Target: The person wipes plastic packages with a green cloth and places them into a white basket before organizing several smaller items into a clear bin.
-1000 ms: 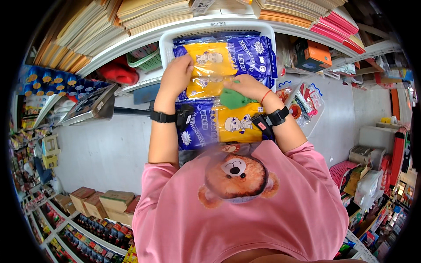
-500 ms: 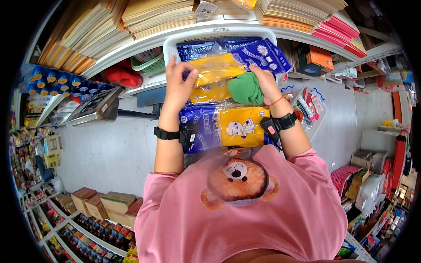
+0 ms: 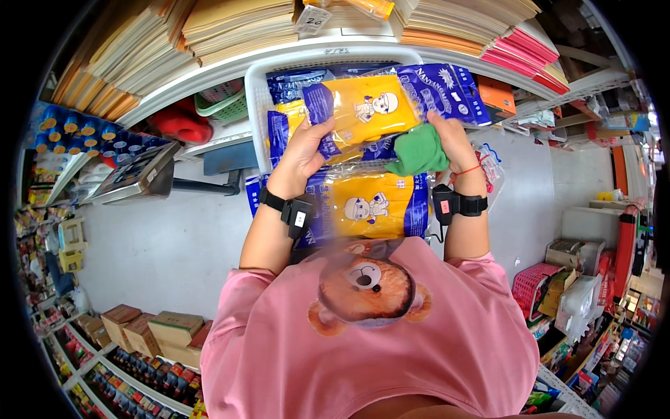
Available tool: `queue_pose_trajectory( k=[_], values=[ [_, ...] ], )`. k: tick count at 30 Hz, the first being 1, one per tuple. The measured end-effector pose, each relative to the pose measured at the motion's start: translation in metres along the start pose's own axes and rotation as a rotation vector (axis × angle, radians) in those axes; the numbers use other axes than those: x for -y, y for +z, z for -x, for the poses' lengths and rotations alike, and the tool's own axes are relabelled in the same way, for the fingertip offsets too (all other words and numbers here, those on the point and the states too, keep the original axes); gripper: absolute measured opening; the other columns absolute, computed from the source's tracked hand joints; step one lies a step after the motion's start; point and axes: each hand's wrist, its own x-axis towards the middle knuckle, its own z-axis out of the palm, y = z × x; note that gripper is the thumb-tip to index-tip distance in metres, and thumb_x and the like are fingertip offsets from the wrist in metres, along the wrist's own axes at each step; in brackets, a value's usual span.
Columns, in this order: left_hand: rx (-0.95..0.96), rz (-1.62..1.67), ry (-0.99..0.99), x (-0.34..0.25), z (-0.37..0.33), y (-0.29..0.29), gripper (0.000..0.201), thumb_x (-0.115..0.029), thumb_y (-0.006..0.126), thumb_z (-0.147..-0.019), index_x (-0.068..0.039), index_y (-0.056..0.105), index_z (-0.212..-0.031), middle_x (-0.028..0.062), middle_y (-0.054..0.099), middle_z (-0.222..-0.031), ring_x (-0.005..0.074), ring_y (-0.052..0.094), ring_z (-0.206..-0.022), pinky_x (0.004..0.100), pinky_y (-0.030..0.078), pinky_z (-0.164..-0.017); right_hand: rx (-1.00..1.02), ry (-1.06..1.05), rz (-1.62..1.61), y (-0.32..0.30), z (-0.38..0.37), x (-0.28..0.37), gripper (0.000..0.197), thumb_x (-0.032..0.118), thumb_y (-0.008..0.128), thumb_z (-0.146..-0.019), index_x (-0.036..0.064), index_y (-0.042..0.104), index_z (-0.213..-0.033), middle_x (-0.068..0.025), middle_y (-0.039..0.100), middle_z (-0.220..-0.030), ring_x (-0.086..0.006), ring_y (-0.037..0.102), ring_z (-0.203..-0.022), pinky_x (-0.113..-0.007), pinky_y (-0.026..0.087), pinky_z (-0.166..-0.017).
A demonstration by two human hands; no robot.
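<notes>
Both hands are partly closed over a blue-and-yellow package (image 3: pixel 377 105), a flat clear-fronted bag with a cartoon figure on its yellow panel; it lies slantwise above the white basket (image 3: pixel 258 115), its blue right end higher and reaching past the basket's right edge; the left hand (image 3: pixel 305 150) grips the lower left corner, thumb on top, the other fingers mostly hidden; the right hand (image 3: pixel 453 143) is closed around a bunched green cloth (image 3: pixel 419 150), its fingertips at the package's lower edge toward the right; how firmly they press there I cannot tell.

Under the held package, more blue-and-yellow bags (image 3: pixel 296 84) fill the basket; nearer the body, between the forearms, lies a second package (image 3: pixel 370 206), yellow in the middle and blue at both ends; what carries it is hidden; each wrist wears a black strap, and a red cord circles the right wrist.

Beyond the basket runs a white shelf edge with stacks of tan paper (image 3: pixel 241 35) and a pink stack (image 3: pixel 523 59) at the right; a red container (image 3: pixel 183 126) and a green basket (image 3: pixel 223 106) sit below on the left; cardboard cartons (image 3: pixel 174 332) stand at lower left; a pink basket (image 3: pixel 534 286) is at right.
</notes>
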Motion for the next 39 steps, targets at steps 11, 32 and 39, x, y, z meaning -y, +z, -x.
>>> queue_pose_trajectory(
  k=[11,32,39],
  values=[
    [0.018,0.036,-0.066,0.004,-0.002,-0.001,0.035,-0.005,0.052,-0.095,-0.007,0.047,-0.13,0.0129,0.06,-0.122,0.0288,0.063,-0.106,0.0437,0.056,-0.088,-0.682,-0.807,0.174,0.004,0.01,0.032,0.027,0.024,0.068,-0.09,0.0028,0.062,-0.106,-0.0055,0.063,-0.101,-0.0135,0.059,-0.085,-0.026,0.048,-0.076],
    [0.058,-0.034,0.022,0.003,-0.003,-0.012,0.034,-0.009,0.053,-0.097,-0.005,0.047,-0.13,0.0101,0.061,-0.122,0.0243,0.062,-0.109,0.0406,0.052,-0.093,-0.634,-0.783,0.972,-0.013,-0.032,-0.005,0.034,-0.004,0.064,-0.07,0.0067,0.063,-0.102,-0.0188,0.057,-0.094,-0.0393,0.057,-0.09,-0.044,0.048,-0.078],
    [-0.016,0.013,0.001,0.007,-0.005,-0.001,0.031,-0.016,0.057,-0.097,-0.005,0.05,-0.125,0.0082,0.062,-0.117,0.0206,0.062,-0.105,0.0368,0.052,-0.091,-0.13,-0.949,0.689,0.042,-0.004,0.002,0.03,-0.006,0.061,-0.072,0.0027,0.063,-0.101,-0.0167,0.059,-0.113,-0.0354,0.053,-0.113,-0.039,0.043,-0.098]
  ],
)
